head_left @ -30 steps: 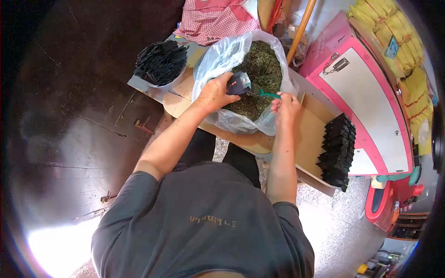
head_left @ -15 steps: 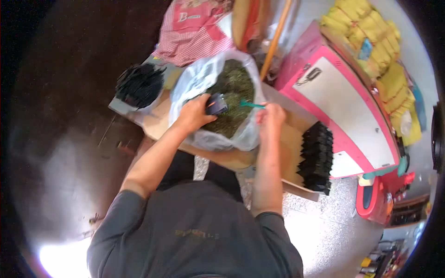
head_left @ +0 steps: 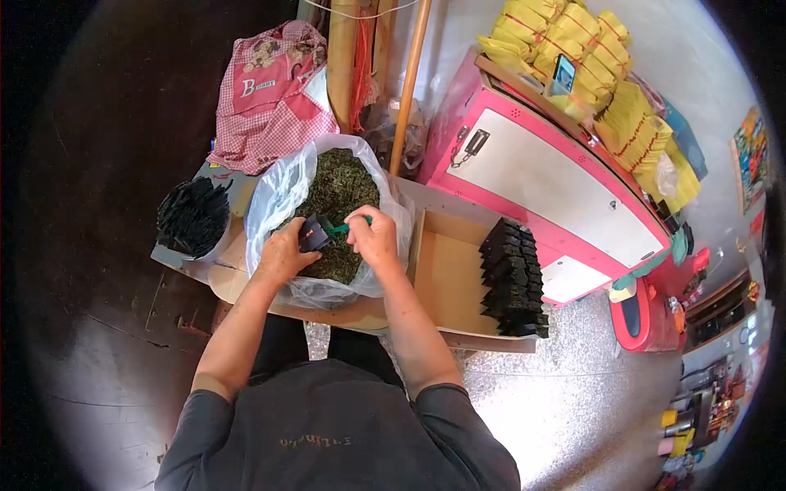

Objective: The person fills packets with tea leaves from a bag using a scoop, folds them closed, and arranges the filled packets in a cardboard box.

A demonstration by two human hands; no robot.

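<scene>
Green scoop, pinched in the right hand's closed fingers, could spill leaves if the pouch, clasped by the left hand, tips.

A pink and white cabinet is topped with yellow bundles, and a colourful picture is seen on the pale wall. The speckled floor is brightly lit in places, and a wooden pole is stood near the cabinet.
</scene>
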